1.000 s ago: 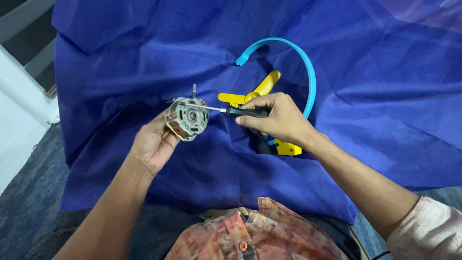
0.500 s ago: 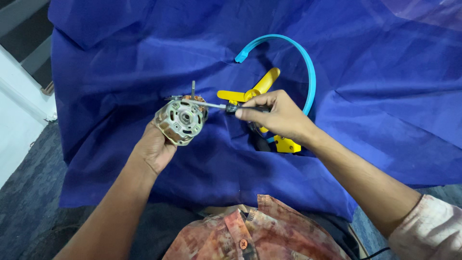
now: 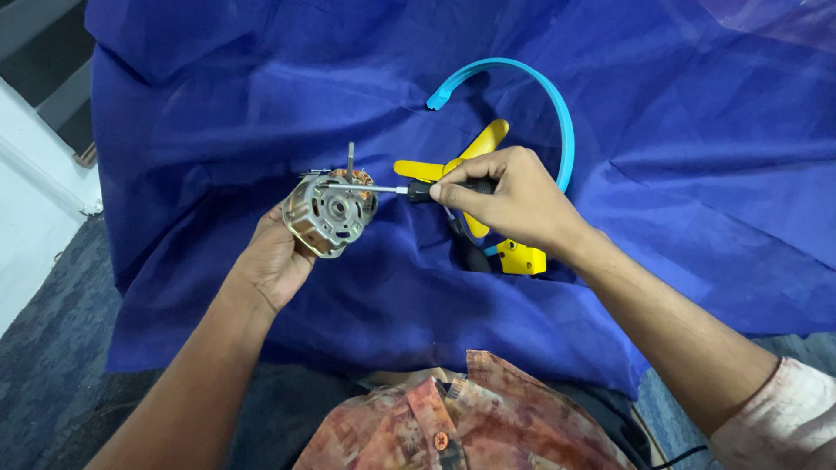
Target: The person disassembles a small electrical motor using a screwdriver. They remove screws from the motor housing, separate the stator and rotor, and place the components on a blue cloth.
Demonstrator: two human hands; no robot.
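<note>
My left hand [image 3: 272, 261] cups a small metal electric motor [image 3: 329, 211] from below, its round face toward me and its shaft pointing up. My right hand [image 3: 509, 196] grips a black-handled screwdriver [image 3: 416, 190] held level. The thin steel blade reaches left and its tip meets the motor's upper edge, by a small screw. Both hands hover over a blue cloth [image 3: 366, 104].
A yellow fan blade piece [image 3: 475, 152] and a yellow block [image 3: 522, 258] lie on the cloth under my right hand. A light blue curved plastic ring section [image 3: 553, 104] arcs behind them. Grey floor shows at the left, and my patterned shirt at the bottom.
The motor has shifted slightly left and turned in my left hand. The screwdriver stays against its top edge, with my right hand following.
</note>
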